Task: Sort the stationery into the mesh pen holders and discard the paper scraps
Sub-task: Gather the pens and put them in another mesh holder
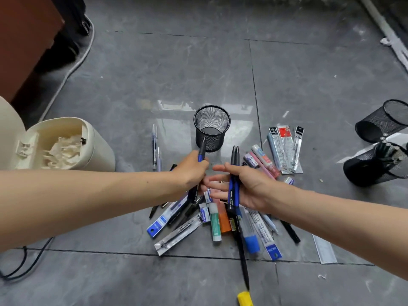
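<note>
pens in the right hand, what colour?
Blue barrels with black tips, both pens in the right hand. Head view shows it best.

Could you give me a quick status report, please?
Left grip holds one blue-and-black pen. Right grip, two matching pens. Upright black mesh holder empty, unobstructed.

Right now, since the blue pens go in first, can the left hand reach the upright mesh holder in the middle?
Probably yes. The left hand, gripping a blue pen, is just in front of the mesh holder; nothing stands between them and its mouth is open.
</note>
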A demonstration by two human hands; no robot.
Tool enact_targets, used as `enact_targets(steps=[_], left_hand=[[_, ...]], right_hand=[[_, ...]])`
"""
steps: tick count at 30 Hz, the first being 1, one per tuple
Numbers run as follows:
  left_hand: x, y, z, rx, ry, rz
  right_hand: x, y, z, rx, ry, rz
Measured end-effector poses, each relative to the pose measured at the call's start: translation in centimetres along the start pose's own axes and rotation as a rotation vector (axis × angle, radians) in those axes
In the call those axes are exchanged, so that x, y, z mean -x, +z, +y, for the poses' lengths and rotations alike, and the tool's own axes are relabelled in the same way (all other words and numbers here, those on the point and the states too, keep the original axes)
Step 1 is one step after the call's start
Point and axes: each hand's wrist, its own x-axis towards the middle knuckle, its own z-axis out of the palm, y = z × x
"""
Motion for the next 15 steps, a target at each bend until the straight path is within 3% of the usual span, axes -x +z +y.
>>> enact_targets(steps=[5,10,15], left_hand=[[0.3,2.4,0.5,0.116,-0.042,0.024],[1.4,3.8,0.0,-0.257,0.016,0.08],[2.4,4.1,0.3,-0.42,0.108,0.07]], right_hand=[[-0.1,1.5,0.8,-0.1,0.024,0.006],[-0.2,1.1,1.1,-0.1,-0.003,0.008],[0.2,0.4,0.8,-0.018,-0.02,0.037]])
